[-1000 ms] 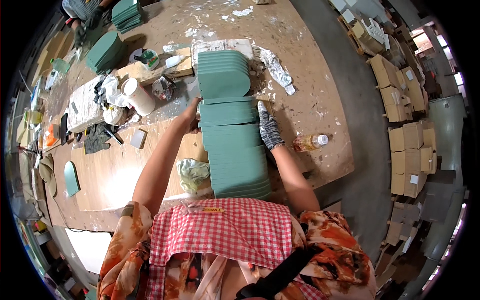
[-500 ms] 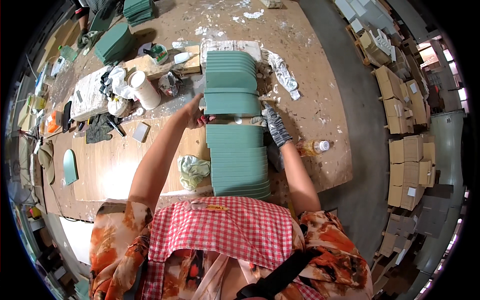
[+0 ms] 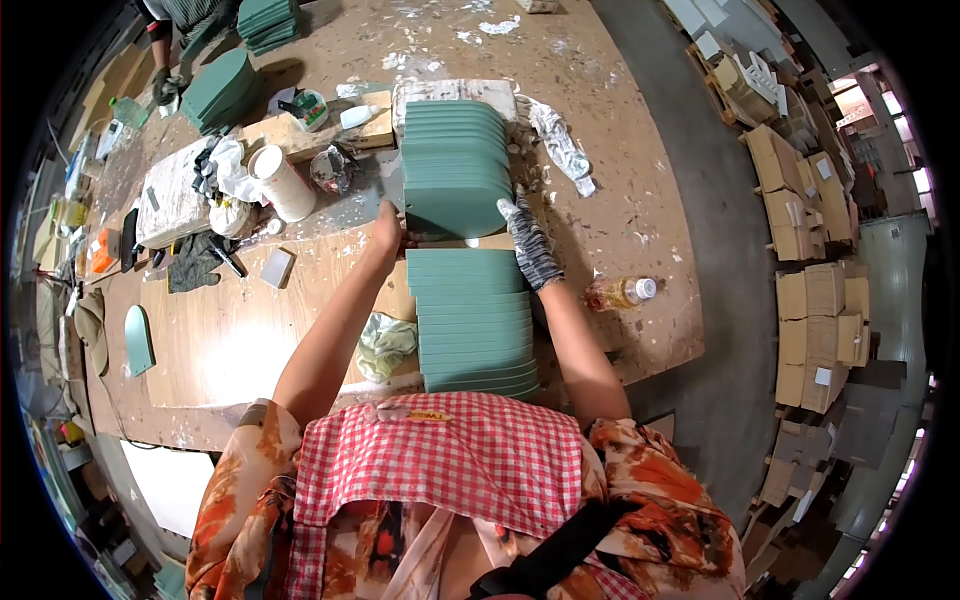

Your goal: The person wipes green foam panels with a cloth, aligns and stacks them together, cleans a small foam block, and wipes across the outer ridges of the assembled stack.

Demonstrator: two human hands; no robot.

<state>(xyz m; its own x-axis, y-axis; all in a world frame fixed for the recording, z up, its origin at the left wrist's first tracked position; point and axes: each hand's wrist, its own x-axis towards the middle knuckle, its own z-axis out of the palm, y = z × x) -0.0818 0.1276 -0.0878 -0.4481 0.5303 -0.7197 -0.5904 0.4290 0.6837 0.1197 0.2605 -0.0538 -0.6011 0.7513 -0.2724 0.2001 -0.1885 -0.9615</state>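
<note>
Far stack of green arched slabs (image 3: 455, 165) now split off from near stack (image 3: 473, 320) — bare strip of worktop (image 3: 640, 200) showing between hands. Left hand (image 3: 388, 228) and gloved right hand (image 3: 524, 232) clamp far stack's near end from both sides, fingers closed on it. Separation looks done.

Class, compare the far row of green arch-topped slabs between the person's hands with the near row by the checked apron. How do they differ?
The far row of green slabs is held at both sides by the bare left hand and gloved right hand; the near row of green slabs lies untouched. A gap showing the wooden table separates them. Both share colour and overlapping arrangement.
</note>
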